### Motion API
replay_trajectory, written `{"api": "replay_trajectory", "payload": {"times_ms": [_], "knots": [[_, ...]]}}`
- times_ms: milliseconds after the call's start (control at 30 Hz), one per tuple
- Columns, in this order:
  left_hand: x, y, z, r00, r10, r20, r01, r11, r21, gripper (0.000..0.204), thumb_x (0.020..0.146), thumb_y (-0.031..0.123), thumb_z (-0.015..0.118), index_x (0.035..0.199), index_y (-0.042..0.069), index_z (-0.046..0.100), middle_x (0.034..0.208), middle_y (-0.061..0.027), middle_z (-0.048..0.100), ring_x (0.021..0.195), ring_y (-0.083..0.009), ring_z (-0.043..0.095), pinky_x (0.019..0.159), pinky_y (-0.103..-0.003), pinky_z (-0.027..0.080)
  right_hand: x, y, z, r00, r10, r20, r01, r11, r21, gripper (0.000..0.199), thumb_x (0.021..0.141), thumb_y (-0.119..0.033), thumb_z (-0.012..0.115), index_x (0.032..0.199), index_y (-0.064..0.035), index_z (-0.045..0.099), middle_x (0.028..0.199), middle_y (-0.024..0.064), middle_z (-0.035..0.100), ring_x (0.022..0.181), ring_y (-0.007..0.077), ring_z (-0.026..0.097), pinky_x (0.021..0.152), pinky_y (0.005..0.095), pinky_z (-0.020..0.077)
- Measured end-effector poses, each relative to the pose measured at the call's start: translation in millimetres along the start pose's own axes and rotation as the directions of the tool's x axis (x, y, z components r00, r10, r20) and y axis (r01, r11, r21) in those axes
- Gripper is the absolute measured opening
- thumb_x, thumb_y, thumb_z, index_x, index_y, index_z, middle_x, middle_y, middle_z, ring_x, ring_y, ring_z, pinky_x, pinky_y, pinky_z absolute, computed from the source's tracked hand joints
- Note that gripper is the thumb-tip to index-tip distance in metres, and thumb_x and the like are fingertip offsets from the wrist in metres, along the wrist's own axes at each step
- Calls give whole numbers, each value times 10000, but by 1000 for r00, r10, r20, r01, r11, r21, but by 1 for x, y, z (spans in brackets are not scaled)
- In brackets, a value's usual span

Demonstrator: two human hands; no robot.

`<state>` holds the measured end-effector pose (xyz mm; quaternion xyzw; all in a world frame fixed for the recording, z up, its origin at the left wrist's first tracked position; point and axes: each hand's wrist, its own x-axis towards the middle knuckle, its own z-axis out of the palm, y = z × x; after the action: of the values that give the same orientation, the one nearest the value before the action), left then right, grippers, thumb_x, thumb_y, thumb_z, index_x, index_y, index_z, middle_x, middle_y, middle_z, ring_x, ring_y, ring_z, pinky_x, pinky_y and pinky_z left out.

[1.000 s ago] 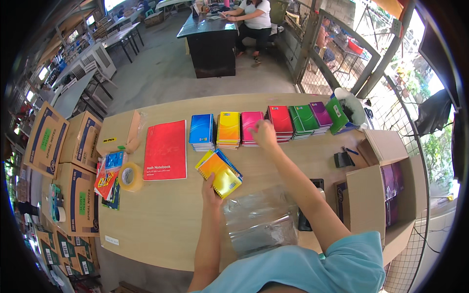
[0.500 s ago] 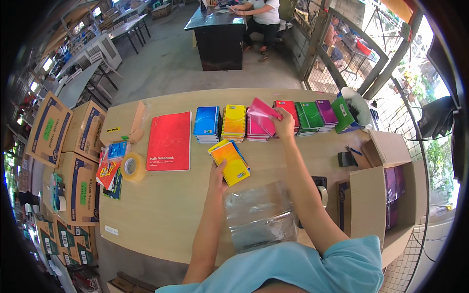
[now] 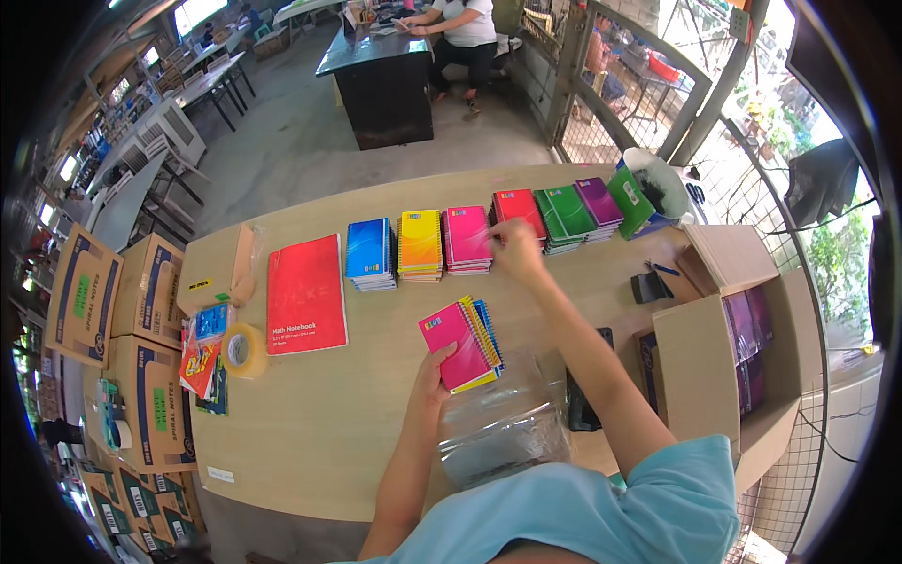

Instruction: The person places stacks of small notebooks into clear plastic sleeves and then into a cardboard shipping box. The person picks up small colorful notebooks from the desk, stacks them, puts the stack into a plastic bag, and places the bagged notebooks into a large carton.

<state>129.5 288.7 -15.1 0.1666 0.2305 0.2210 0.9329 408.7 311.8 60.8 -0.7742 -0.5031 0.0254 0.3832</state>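
My left hand (image 3: 435, 374) is closed around a small fanned bundle of spiral notebooks. A pink notebook (image 3: 455, 344) lies on top, with yellow and blue ones showing under its right edge. Farther out, my right hand (image 3: 517, 250) is at the lower left corner of the red notebook stack (image 3: 520, 212); its fingers are bent and blurred, and their grip is unclear. Along the table's far side run stacks of blue notebooks (image 3: 368, 248), yellow notebooks (image 3: 420, 241), pink notebooks (image 3: 467, 235), green notebooks (image 3: 566, 214) and purple notebooks (image 3: 598, 201).
Clear plastic sleeves (image 3: 503, 428) lie close to me beside a black tape dispenser (image 3: 584, 399). An open carton (image 3: 695, 362) stands at right. At left are a large red notebook (image 3: 307, 293), a tape roll (image 3: 244, 350) and stacked cartons (image 3: 150, 399). A person sits at a dark desk (image 3: 385, 99) beyond.
The pink notebook from my right hand now tops the bundle in my left hand. My right hand has moved to the red stack. The view has shifted slightly.
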Motion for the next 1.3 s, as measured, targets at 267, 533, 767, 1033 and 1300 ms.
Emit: {"api": "replay_trajectory", "payload": {"times_ms": [267,533,767,1033,1300], "knots": [[19,11,11,984,134,-120,-116,983,143,407,872,93,690,1240,15,535,1111,-109,648,984,-238,669,858,-411,570,55,17,9,967,156,203,8,774,-633,382,771,-237,765,1005,47,662,1049,209,643,1032,380,616,841,488,519],[19,22,20,973,189,-129,-166,971,170,448,858,75,714,1249,64,496,1137,-99,632,1006,-237,662,850,-422,578,55,30,-24,989,149,-22,-142,876,-462,301,779,-112,630,1016,70,596,825,256,691,784,390,705,696,462,575],[24,-10,32,904,422,-71,-399,891,215,480,905,179,706,1308,123,452,1183,-82,618,1048,-253,653,861,-426,583,-86,-109,-79,968,143,208,-78,953,-294,528,800,-142,618,1279,55,514,844,268,673,842,397,682,746,496,543],[4,-30,22,948,298,-112,-300,954,-6,423,881,100,671,1269,27,520,1103,-100,659,965,-232,674,809,-375,578,-140,-113,-70,892,-93,442,50,993,109,231,857,-266,655,1023,-139,753,856,166,711,763,363,686,738,420,555],[15,-16,48,964,265,-20,-262,959,108,441,847,75,703,1244,15,520,1096,-122,659,946,-243,683,804,-382,584,15,204,-64,466,581,-667,-858,481,-181,457,812,-372,774,972,43,668,867,220,689,837,349,675,768,426,524]]}}
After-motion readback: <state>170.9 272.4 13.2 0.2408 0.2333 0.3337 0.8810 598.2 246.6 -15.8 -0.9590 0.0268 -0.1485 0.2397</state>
